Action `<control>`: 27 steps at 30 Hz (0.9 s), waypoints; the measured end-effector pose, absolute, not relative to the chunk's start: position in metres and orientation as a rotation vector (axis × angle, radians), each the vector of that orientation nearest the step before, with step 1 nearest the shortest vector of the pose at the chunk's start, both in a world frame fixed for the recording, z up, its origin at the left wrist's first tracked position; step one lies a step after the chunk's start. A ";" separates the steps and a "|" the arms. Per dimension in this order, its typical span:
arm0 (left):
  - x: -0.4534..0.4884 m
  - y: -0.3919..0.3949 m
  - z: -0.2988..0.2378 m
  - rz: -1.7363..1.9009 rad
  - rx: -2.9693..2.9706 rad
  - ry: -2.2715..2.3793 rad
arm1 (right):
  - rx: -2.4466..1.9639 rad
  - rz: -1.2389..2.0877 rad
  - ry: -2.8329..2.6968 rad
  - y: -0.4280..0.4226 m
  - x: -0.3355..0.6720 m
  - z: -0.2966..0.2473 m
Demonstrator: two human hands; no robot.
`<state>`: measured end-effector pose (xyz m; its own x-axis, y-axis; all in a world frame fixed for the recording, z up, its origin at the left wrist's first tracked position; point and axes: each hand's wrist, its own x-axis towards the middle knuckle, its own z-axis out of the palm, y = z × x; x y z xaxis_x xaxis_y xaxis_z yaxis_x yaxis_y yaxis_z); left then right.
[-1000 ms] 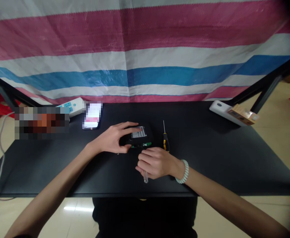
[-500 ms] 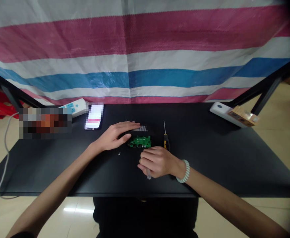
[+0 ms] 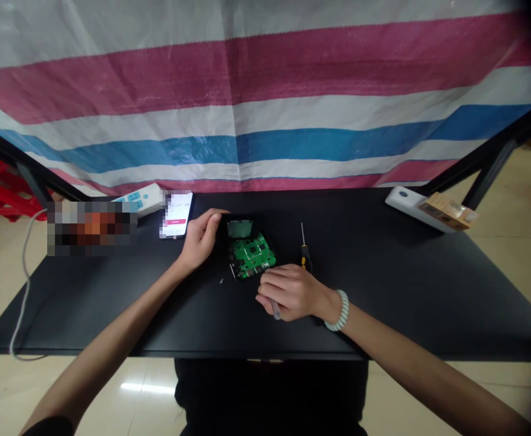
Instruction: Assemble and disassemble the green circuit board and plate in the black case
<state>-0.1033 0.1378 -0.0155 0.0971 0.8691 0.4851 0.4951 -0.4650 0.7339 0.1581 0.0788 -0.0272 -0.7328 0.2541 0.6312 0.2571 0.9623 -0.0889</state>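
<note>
A small black device lies opened on the black table (image 3: 383,284), its green circuit board (image 3: 251,255) facing up. My left hand (image 3: 201,236) grips the lifted black cover (image 3: 240,229) at the board's far left side, holding it tilted up. My right hand (image 3: 287,292) rests just right of the board, fingers curled round a small clear-handled tool (image 3: 275,310) that pokes out below the fist. A tiny screw (image 3: 221,281) lies on the table left of the board.
A yellow-and-black screwdriver (image 3: 303,248) lies right of the board. A lit phone (image 3: 177,215) and a white power strip (image 3: 140,200) sit at the back left. Another white strip (image 3: 408,203) and a cardboard box (image 3: 449,210) are back right. A striped tarp hangs behind.
My left hand has lifted the black cover off the device and swung it up and back, baring the green board. My right hand stayed almost in place.
</note>
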 end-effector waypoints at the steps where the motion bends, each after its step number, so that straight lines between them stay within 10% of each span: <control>1: -0.105 0.141 -0.016 1.413 1.943 1.398 | -0.358 0.003 -2.419 0.079 0.158 -0.028; 16: -0.119 0.130 0.010 1.761 1.158 1.343 | -0.788 0.920 -1.518 0.106 0.181 -0.015; 27: -0.160 0.049 -0.027 1.660 0.857 1.592 | -1.069 0.593 -0.914 0.152 0.211 -0.003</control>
